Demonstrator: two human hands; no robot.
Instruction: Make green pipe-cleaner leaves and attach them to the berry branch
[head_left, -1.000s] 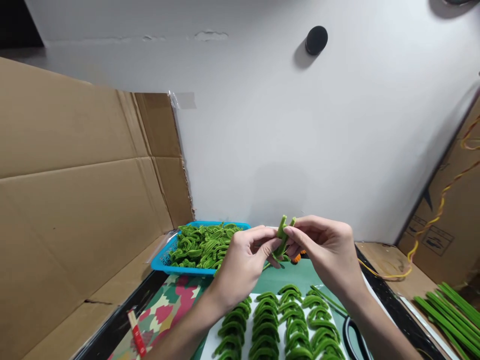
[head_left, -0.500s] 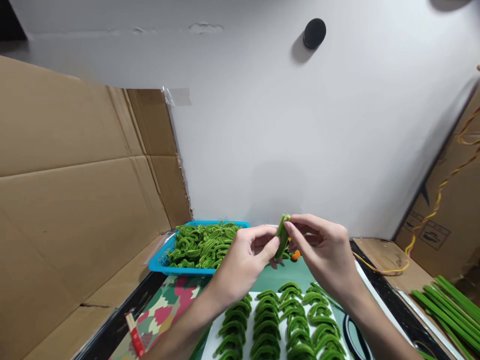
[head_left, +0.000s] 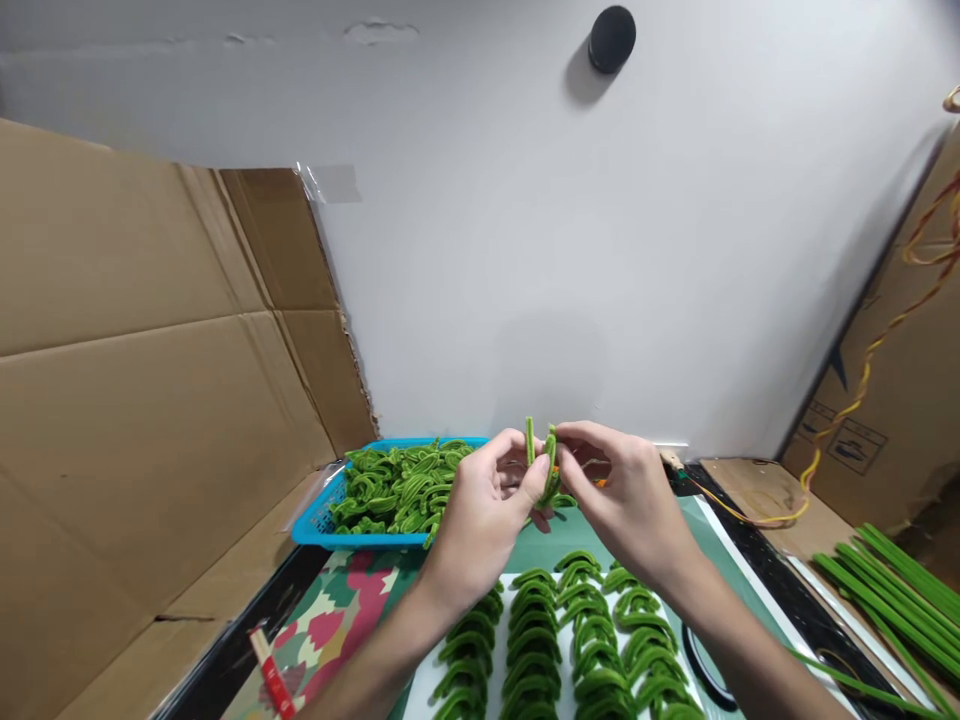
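A short folded piece of green pipe cleaner (head_left: 551, 462) is held up between my hands, with one fuzzy end standing apart on its left. My left hand (head_left: 484, 520) is closed, pinching the piece between thumb and fingers. At its upper right side, my right hand (head_left: 626, 495) pinches the same piece with thumb and forefinger. Below the hands, curved green pipe-cleaner pieces (head_left: 534, 640) lie in several columns on a white sheet (head_left: 424, 690). Behind my left hand, a blue plastic basket (head_left: 307, 525) holds a heap of looped green pieces (head_left: 405, 485).
Long green pipe cleaners (head_left: 892, 600) lie at the right. A twisted yellow cable (head_left: 862, 385) hangs by a cardboard box (head_left: 847, 430). Cardboard (head_left: 150, 400) stands at the left. A red-wrapped stick (head_left: 274, 680) rests on patterned cloth (head_left: 345, 610). A black ring (head_left: 701, 665) lies beside the sheet.
The view has shifted slightly. The piece's strands were close together; now one end stands apart on the left. My right hand has moved left along with the piece, still pinching it.
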